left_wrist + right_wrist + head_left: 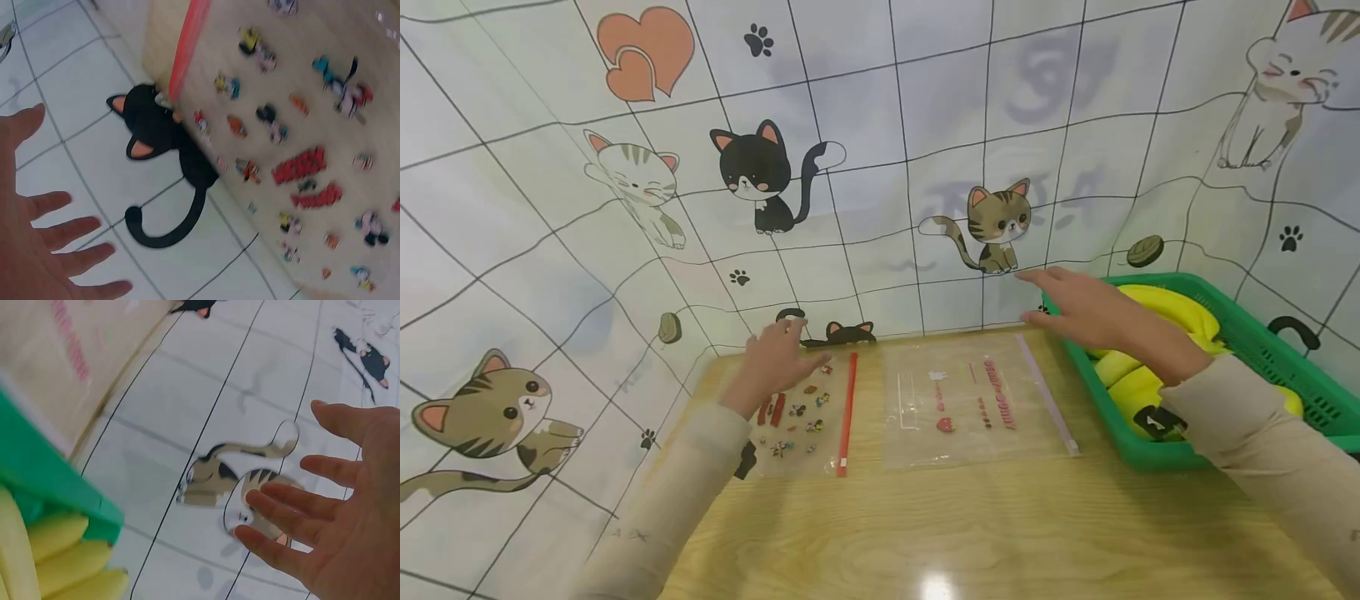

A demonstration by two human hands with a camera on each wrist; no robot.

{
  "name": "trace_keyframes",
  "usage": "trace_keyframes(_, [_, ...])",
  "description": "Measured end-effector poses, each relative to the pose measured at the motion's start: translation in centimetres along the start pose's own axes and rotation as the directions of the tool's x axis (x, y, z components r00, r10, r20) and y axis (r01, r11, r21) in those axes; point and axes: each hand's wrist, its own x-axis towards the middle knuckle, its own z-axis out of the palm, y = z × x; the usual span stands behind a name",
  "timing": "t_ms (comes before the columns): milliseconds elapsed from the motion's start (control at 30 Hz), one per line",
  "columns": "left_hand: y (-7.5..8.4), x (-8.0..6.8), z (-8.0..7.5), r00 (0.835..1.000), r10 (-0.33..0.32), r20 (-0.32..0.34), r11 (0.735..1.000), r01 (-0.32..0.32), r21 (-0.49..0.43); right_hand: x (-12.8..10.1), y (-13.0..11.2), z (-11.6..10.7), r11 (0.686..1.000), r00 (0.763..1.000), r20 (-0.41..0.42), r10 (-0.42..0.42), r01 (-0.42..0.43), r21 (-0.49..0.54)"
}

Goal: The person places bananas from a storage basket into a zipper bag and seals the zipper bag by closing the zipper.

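1. Zip bags lie flat side by side on the wooden table (985,533): the red-zip bag (805,412) printed with small cartoon figures on the left, the clear bag (977,400) with red lettering and a pale strip just beside it on the right.
2. The left hand (775,358) hovers over the far end of the red-zip bag, fingers spread and straight, holding nothing; the left wrist view shows the same spread fingers (69,231) in front of the wall.
3. The right hand (1090,312) reaches over the far right corner of the clear bag and the near rim of the green basket (1247,333), fingers extended and apart, gripping nothing. The right wrist view confirms an empty palm.
4. The basket stands at the table's right edge, just beside the clear bag, and holds yellow bananas (1157,308).
5. The person's right sleeve (1262,433) crosses over the basket and covers part of the bananas.
6. A tiled wall (880,150) with cartoon cats, paw prints and hearts wraps round the back and both sides of the table.
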Motion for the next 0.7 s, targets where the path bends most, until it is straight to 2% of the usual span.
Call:
trace_keyframes(167, [1.2, -0.6, 3.4, 0.997, 0.01, 0.081, 0.996, -0.003, -0.088, -0.7, -2.4, 2.2, 0.996, 0.999, -0.012, -0.044, 0.045, 0.083])
trace_keyframes(367, [2.7, -1.3, 7.2, 0.985, 0.012, 0.172, 0.988, 0.015, -0.152, -1.6, -4.2, 5.2, 0.996, 0.996, -0.041, -0.075, 0.077, 0.053])
trace_keyframes(467, [3.1, -1.7, 8.9, 0.979, -0.019, 0.205, 0.986, 0.052, -0.157, -1.9, -4.8, 6.5, 0.994, 0.995, -0.056, -0.085, 0.088, 0.06])
trace_keyframes(567, [3.5, -2.0, 9.7, 0.969, -0.071, 0.236, 0.981, 0.11, -0.158, -2.0, -5.1, 7.7, 0.991, 0.994, -0.046, -0.096, 0.1, 0.089])
trace_keyframes(700, [4.0, -2.2, 9.7, 0.95, -0.128, 0.285, 0.963, 0.187, -0.192, -1.7, -5.0, 9.2, 0.98, 0.992, -0.013, -0.127, 0.128, 0.151])
